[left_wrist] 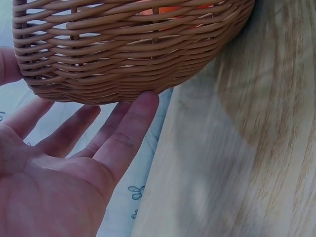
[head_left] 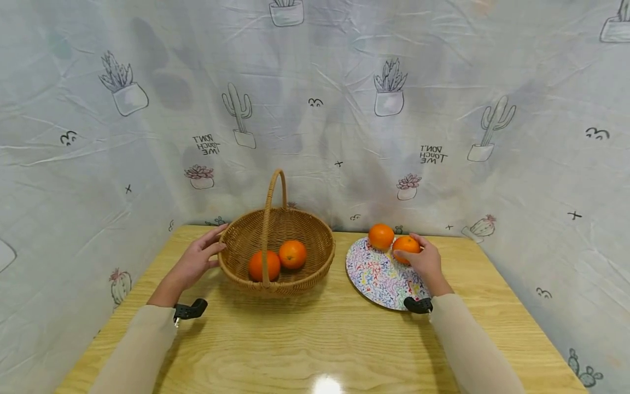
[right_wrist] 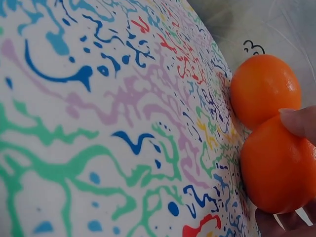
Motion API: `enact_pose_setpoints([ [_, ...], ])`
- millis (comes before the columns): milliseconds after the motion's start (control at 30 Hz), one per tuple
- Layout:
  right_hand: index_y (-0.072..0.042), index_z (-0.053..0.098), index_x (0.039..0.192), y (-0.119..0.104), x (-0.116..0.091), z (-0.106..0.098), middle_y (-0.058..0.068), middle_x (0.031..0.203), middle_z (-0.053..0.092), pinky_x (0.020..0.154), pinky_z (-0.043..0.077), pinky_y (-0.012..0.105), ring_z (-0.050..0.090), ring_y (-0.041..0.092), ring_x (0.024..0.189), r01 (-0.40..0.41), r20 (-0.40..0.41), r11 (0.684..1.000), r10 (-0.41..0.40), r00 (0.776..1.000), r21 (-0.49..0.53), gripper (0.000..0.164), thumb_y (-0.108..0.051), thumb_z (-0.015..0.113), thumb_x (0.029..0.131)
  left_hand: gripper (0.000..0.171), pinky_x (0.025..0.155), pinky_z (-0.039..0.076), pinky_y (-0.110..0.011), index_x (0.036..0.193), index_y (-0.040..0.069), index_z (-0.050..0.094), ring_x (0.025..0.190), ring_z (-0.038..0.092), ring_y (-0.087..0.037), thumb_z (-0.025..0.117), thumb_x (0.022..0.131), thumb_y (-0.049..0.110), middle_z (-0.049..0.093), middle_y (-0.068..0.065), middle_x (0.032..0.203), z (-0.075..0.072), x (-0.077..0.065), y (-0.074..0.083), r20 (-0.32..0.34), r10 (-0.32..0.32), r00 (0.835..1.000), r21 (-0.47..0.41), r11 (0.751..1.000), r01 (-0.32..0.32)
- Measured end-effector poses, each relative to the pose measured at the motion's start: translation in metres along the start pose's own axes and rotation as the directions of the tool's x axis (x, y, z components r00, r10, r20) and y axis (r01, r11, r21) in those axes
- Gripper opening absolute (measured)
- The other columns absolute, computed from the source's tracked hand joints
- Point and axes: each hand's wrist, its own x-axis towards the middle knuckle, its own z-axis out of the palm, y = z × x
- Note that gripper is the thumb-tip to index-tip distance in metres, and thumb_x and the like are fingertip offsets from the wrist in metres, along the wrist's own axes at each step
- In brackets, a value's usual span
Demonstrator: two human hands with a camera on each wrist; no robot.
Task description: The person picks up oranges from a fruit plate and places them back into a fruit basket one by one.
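A wicker basket (head_left: 320,276) with a tall arched handle stands left of the middle, two oranges (head_left: 292,254) inside it. My left hand (head_left: 197,260) touches the basket's left side with mostly straight fingers. In the left wrist view, its fingertips (left_wrist: 147,101) rest against the woven wall (left_wrist: 128,59). On the right, a round plate (head_left: 376,279) with multicoloured squiggles bears two more oranges near its far edge. My right hand (head_left: 427,261) holds the nearer orange (right_wrist: 276,168) between thumb and fingers. The other orange (right_wrist: 266,89) sits against it.
The wooden table (head_left: 295,339) runs back to a pale patterned curtain (head_left: 320,126), which also hangs at both sides. Black wrist mounts (head_left: 191,310) show on both forearms, the right one over the plate's near edge.
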Motion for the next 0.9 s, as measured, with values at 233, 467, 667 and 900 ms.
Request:
enact_pose_setpoints([
  [233, -0.011, 0.042, 0.157, -0.003, -0.007, -0.005, 0.021, 0.158, 0.04, 0.118, 0.042, 0.053, 0.045, 0.041, 0.135, -0.01, 0.032, 1.0, 0.009, 0.999, 0.022, 0.077, -0.025, 0.08, 0.092, 0.065, 0.097, 0.059, -0.035, 0.167, 0.021, 0.015, 0.149, 0.03, -0.05, 0.048, 0.111, 0.027, 0.019, -0.025, 0.168, -0.001, 0.003, 0.0, 0.006, -0.006, 1.0, 0.017, 1.0, 0.005],
  [467, -0.01, 0.039, 0.159, -0.003, -0.016, -0.01, 0.022, 0.157, 0.04, 0.116, 0.043, 0.054, 0.045, 0.042, 0.134, 0.009, 0.086, 0.999, -0.012, 0.996, 0.041, 0.079, -0.025, 0.079, 0.093, 0.064, 0.098, 0.058, -0.036, 0.167, 0.02, 0.015, 0.149, 0.03, -0.05, 0.047, 0.111, 0.025, 0.019, -0.026, 0.168, 0.0, 0.005, 0.001, 0.006, -0.009, 1.0, 0.018, 1.0, 0.009],
  [667, -0.008, 0.042, 0.157, -0.007, -0.022, -0.01, 0.023, 0.153, 0.044, 0.114, 0.046, 0.052, 0.049, 0.041, 0.132, 0.051, 0.115, 0.997, -0.057, 0.992, 0.053, 0.079, -0.032, 0.08, 0.092, 0.063, 0.098, 0.058, -0.036, 0.167, 0.02, 0.015, 0.149, 0.029, -0.05, 0.045, 0.111, 0.022, 0.019, -0.026, 0.167, -0.001, 0.004, 0.001, -0.004, -0.01, 1.0, 0.026, 1.0, 0.01],
  [900, -0.01, 0.046, 0.155, -0.017, -0.03, -0.005, 0.02, 0.149, 0.048, 0.109, 0.051, 0.044, 0.052, 0.037, 0.128, 0.092, 0.15, 0.995, -0.096, 0.984, 0.03, 0.074, -0.032, 0.079, 0.092, 0.064, 0.097, 0.059, -0.035, 0.167, 0.019, 0.015, 0.149, 0.03, -0.05, 0.046, 0.111, 0.024, 0.019, -0.026, 0.167, -0.002, 0.003, -0.001, -0.006, -0.004, 1.0, 0.023, 1.0, 0.004],
])
